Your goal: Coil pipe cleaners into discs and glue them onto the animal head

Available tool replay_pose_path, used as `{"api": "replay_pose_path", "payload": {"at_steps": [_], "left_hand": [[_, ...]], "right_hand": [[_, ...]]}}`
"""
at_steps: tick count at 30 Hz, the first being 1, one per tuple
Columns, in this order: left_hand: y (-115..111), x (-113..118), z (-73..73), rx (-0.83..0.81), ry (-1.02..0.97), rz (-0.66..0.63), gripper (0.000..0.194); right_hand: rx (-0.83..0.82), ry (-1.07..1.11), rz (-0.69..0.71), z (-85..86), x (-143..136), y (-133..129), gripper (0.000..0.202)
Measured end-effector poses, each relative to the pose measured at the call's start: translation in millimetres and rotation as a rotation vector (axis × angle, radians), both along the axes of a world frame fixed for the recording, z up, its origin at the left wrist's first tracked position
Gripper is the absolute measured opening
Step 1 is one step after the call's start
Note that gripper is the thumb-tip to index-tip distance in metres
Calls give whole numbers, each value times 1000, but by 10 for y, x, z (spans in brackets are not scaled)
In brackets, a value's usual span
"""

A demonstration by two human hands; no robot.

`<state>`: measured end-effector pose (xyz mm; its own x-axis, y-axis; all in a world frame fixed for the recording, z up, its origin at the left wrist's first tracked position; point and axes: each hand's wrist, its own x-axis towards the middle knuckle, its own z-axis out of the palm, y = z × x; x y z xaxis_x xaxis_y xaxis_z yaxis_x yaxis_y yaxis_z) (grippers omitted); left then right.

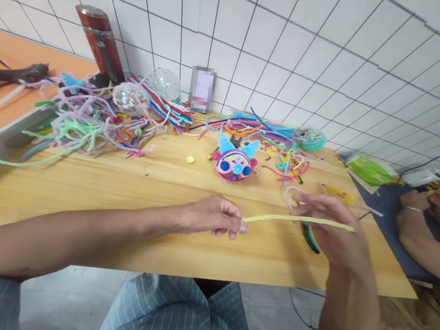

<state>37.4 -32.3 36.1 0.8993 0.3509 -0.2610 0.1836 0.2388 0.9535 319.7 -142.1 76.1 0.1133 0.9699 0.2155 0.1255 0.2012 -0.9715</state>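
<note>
My left hand (223, 217) pinches one end of a yellow pipe cleaner (278, 217) between thumb and fingers, above the wooden table. The pipe cleaner stretches right, its free end passing across my right hand (336, 225). That hand is slightly blurred, with fingers loosely curved and apart. Under it, pliers with black and teal handles (310, 239) are partly hidden. A pale pink pipe cleaner (288, 195) curls beside its fingertips; I cannot tell whether they touch. Beyond my hands sits a round decorated figure (236, 167) with blue pointed ears and blue discs on its front.
Tangled pipe cleaners (82, 124) cover the left side; bundled ones (262, 124) lie along the wall. A red flask (100, 41), clear balls (165, 83) and a glue gun (12, 72) stand or lie leftward. A yellow-handled tool (338, 193) is at right, near another person's arms (419, 231).
</note>
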Motion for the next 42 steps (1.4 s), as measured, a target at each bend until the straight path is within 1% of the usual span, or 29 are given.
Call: {"api": "replay_pose_path", "payload": {"at_steps": [2, 3, 4, 5, 6, 7, 10, 11, 12, 14, 16, 18, 20, 22, 26, 30, 34, 37, 39, 42], "left_hand": [[31, -43, -44, 134, 22, 2, 38], [42, -63, -63, 191, 33, 2, 38], [49, -83, -81, 236, 43, 0, 38], [52, -100, -98, 273, 54, -1, 38], [51, -115, -114, 301, 64, -6, 39], [49, -129, -130, 324, 67, -12, 40], [46, -161, -177, 360, 72, -20, 40], [49, -172, -190, 363, 76, -21, 40], [54, -184, -202, 363, 80, -20, 40], [72, -211, -227, 365, 80, -21, 40], [100, -244, -255, 370, 64, -22, 40], [137, -275, -287, 367, 48, -21, 39], [184, -302, -313, 339, 33, -20, 38], [240, -321, -322, 311, 24, -8, 34], [360, -343, -276, 339, 58, 23, 37], [432, -346, -233, 450, 114, 36, 18], [425, -336, -268, 536, 175, 29, 9], [393, -320, -336, 477, 187, 118, 9], [377, -305, -387, 382, 142, 182, 12], [372, -281, -433, 216, 60, 226, 20]], "right_hand": [[-64, -55, -91, -49, 55, 70, 31], [-89, -92, -129, -63, 70, 104, 31], [-108, -128, -146, -66, 75, 136, 29], [-133, -161, -125, -59, 71, 166, 28], [-164, -188, -58, -42, 57, 193, 30], [-208, -215, 44, -18, 33, 219, 35], [-389, -285, 415, 49, -113, 293, 52], [-435, -284, 504, 54, -184, 316, 55], [-470, -267, 572, 44, -263, 336, 56], [-535, -225, 636, -14, -432, 372, 53], [-593, -231, 603, -106, -594, 403, 45], [-611, -272, 498, -191, -732, 437, 34], [-569, -327, 395, -243, -833, 477, 23], [-505, -427, 356, -259, -893, 524, 16], [-365, -666, 281, -270, -920, 608, 14], [-302, -752, 279, -325, -917, 643, 15], [-287, -744, 305, -397, -935, 654, 14], [-262, -719, 250, -458, -950, 668, 12], [-255, -677, 207, -498, -954, 675, 13], [-278, -608, 177, -539, -943, 679, 14]]}}
